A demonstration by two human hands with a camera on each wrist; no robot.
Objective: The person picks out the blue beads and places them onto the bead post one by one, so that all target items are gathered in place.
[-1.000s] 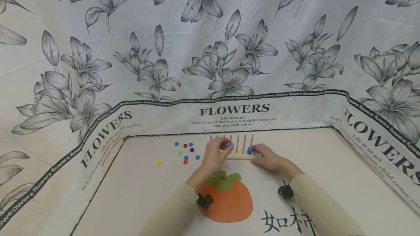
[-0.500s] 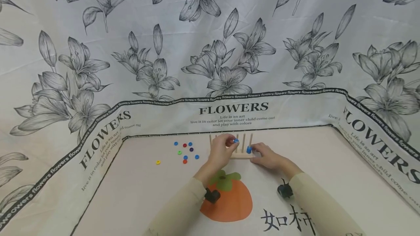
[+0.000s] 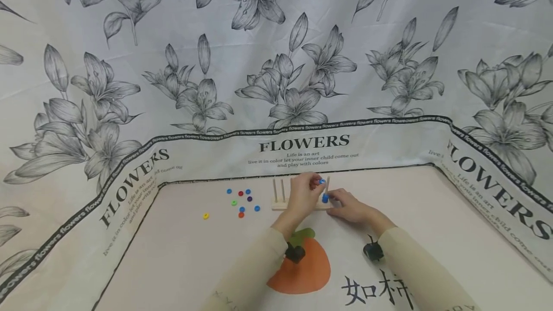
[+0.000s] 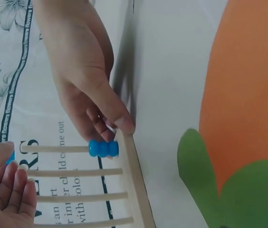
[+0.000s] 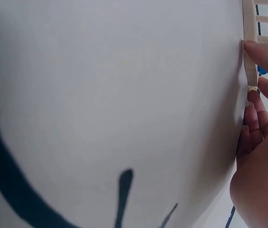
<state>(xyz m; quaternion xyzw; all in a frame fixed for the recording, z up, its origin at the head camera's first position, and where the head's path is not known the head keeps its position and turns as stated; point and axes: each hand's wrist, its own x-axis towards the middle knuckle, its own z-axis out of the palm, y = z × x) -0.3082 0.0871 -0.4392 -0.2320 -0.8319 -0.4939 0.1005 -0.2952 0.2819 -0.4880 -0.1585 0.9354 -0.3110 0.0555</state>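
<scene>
A wooden peg rack (image 3: 280, 206) with a row of upright pegs stands on the cloth. On its rightmost peg sits a short stack of blue beads (image 4: 103, 148), down at the base. My left hand (image 3: 301, 198) pinches one more blue bead (image 3: 322, 182) near the top of that peg; in the left wrist view the fingers partly cover this bead (image 4: 11, 157). My right hand (image 3: 351, 206) grips the right end of the rack, its thumb on the front of the base (image 5: 250, 52) and its other fingers around the end.
Left of the rack lie loose beads: several blue ones (image 3: 257, 209), a yellow bead (image 3: 206, 216), a green bead (image 3: 234, 203), an orange-red bead (image 3: 241, 215), a dark red bead (image 3: 240, 193) and a purple bead (image 3: 249, 199). A flower-printed curtain (image 3: 302, 152) rises behind.
My left hand has moved right along the rack with the blue bead, from the middle pegs to the rightmost one. My right hand keeps its grip on the rack's end.
</scene>
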